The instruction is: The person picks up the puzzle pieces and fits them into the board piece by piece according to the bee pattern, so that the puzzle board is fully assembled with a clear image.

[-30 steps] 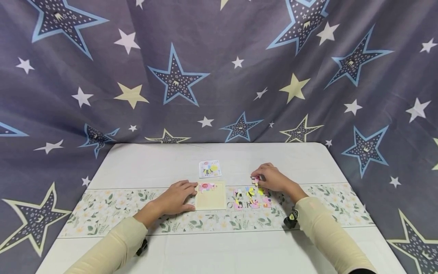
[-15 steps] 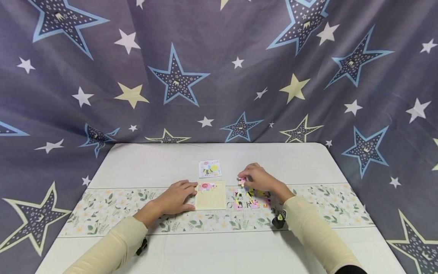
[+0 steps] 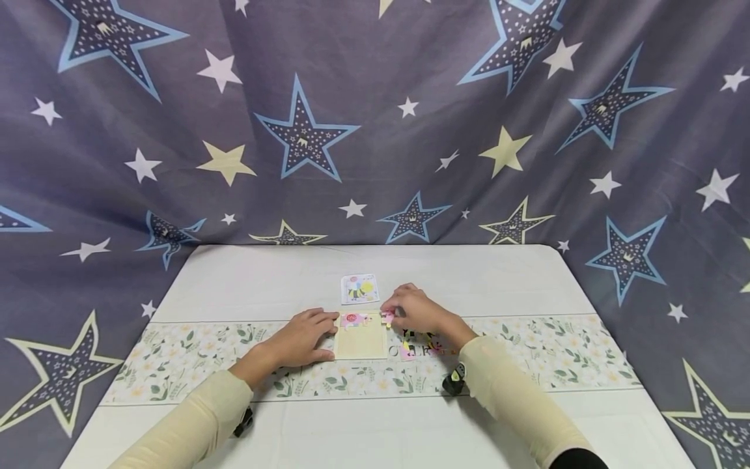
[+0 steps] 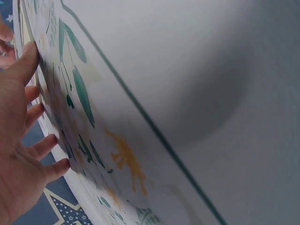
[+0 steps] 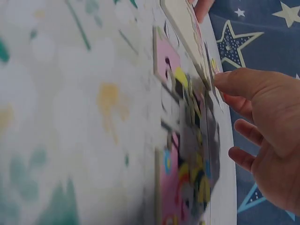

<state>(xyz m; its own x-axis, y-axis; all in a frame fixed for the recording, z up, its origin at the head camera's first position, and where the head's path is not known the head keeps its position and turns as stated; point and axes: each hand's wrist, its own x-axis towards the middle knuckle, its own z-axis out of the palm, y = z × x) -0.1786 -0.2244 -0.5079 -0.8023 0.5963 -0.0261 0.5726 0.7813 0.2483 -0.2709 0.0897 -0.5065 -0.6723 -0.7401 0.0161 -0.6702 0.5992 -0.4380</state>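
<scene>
A pale square puzzle board lies on the table with pink jigsaw pieces fitted along its upper left. My left hand rests against the board's left edge, its fingers spread. Between thumb and fingers, my right hand pinches a pink puzzle piece at the board's upper right corner. To the right of the board lie several loose puzzle pieces, partly hidden under the right hand and forearm. In the right wrist view the thumb and fingers reach toward the board, and the held piece is hard to make out.
Behind the board lies a picture card with a bee on it. A floral band runs across the white tablecloth. A star-patterned curtain hangs behind the table's far edge.
My right hand has moved left from over the loose pieces to the board's upper right corner, carrying the pink puzzle piece. The left hand has stayed at the board's edge.
</scene>
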